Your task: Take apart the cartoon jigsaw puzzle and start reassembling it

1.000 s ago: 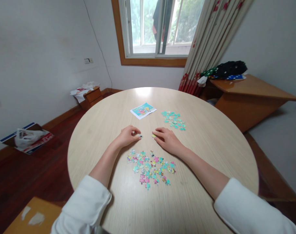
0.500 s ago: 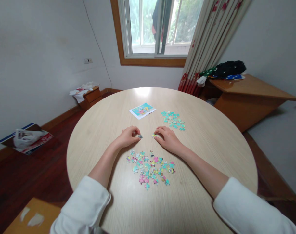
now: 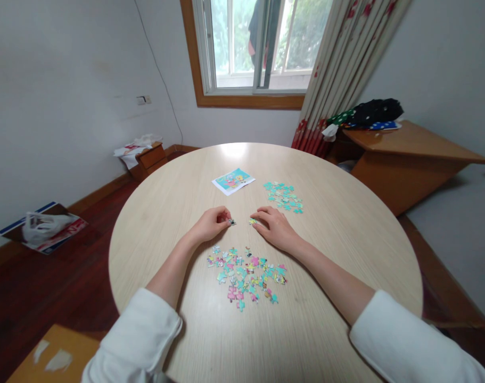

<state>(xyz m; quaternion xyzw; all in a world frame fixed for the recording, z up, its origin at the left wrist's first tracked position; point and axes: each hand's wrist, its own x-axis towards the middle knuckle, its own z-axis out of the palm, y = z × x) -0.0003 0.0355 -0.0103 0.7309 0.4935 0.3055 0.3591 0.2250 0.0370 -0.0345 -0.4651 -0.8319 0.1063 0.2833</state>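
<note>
My left hand (image 3: 214, 223) is closed, thumb and fingers pinching a small dark-and-white jigsaw piece (image 3: 232, 222) just above the table. Across a short gap, my right hand (image 3: 273, 226) has its thumb and fingertips closed on a yellow-green jigsaw piece (image 3: 253, 221) at the tabletop. Closer to me lies a loose spread of mixed pink, yellow and teal jigsaw pieces (image 3: 242, 274). Beyond my right hand is a second group of mostly teal pieces (image 3: 284, 197). A printed cartoon picture (image 3: 233, 181) lies flat beyond my left hand.
Everything rests on a round pale wooden table (image 3: 154, 223). A brown wooden desk (image 3: 410, 143) with clothes (image 3: 373, 114) stands behind it at right. At lower left is a wooden stool (image 3: 50, 356). A plastic bag (image 3: 46, 226) lies on the floor at left.
My left fingers have shifted slightly to the right and turned the piece a little. My right hand stays almost still with its piece.
</note>
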